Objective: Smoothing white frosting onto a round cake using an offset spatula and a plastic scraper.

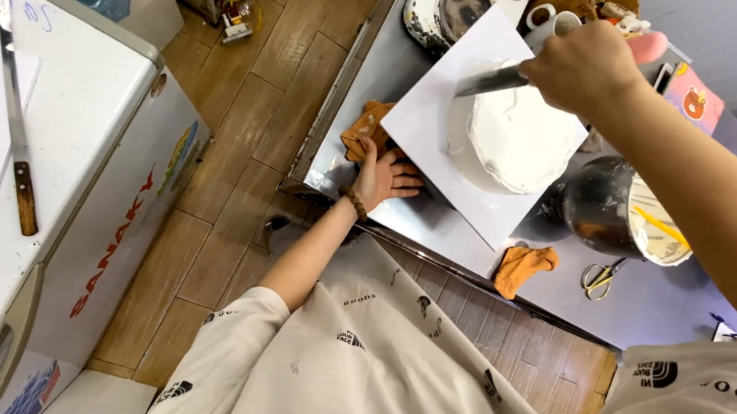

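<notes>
Head view looks down at a round white cake (518, 139) covered in soft cream. It sits on a square white board (433, 126) on the shiny metal desk (389, 66). The right hand (582, 67) is closed tight around the handle of a long flat icing knife (491, 82), and the blade lies across the top of the cake, touching the cream. The left hand (384, 177) rests with its fingers spread at the near edge of the board, right beside an orange cloth (364, 129). The cream looks wet and very soft, so I think any poke would leave a mark. The cake is likely a bit heavy and would squash easily. The board looks stiff and flat, so its bare edge is the safe place to hold or turn it, not the cake. A dark metal bowl (603, 199) with cream in it stands just past the board, and small scissors (600, 278) lie near it.
</notes>
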